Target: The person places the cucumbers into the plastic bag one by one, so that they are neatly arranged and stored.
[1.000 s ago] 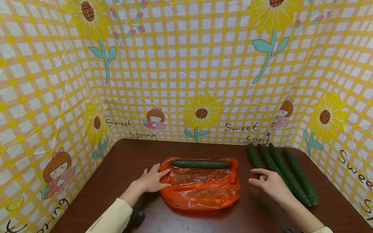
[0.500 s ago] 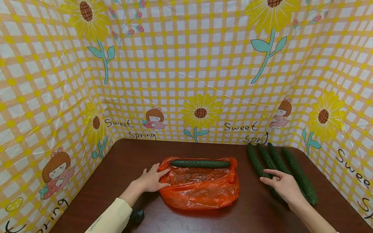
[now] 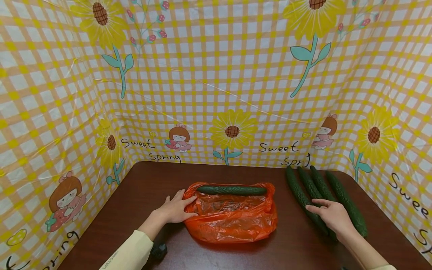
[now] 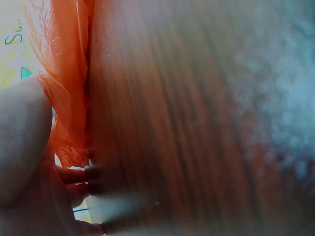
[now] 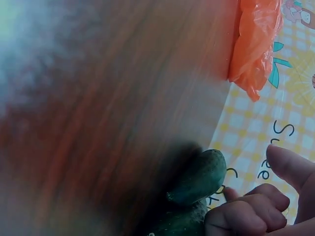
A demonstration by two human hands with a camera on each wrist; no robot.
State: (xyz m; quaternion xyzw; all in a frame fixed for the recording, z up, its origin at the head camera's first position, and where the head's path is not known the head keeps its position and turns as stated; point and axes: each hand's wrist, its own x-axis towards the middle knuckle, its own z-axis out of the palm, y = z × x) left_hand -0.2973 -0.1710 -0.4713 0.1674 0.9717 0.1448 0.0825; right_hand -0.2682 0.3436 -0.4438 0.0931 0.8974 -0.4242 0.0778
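A crinkled red plastic bag [image 3: 233,228] lies with its mouth open at mid-table. One dark green cucumber [image 3: 233,190] stretches across its far rim. My left hand [image 3: 173,210] rests at the bag's left end, fingers spread, thumb and fingertips touching the plastic. To the right, several cucumbers lie side by side. Over the leftmost cucumber [image 3: 297,189] is my right hand [image 3: 332,216], thumb and fingers loosely bent and nothing gripped. In the right wrist view the thumb stands apart from the near cucumber ends [image 5: 199,177].
The brown table [image 3: 148,180] is walled in by a checked cloth [image 3: 209,75] with sunflowers. A small black object [image 3: 159,251] sits beside the left sleeve [image 3: 133,251]. The rightmost cucumber [image 3: 351,206] lies beyond my right hand.
My right hand has moved right, from between the bag and the cucumbers to over the leftmost cucumbers. My left hand and the bag have stayed in place.
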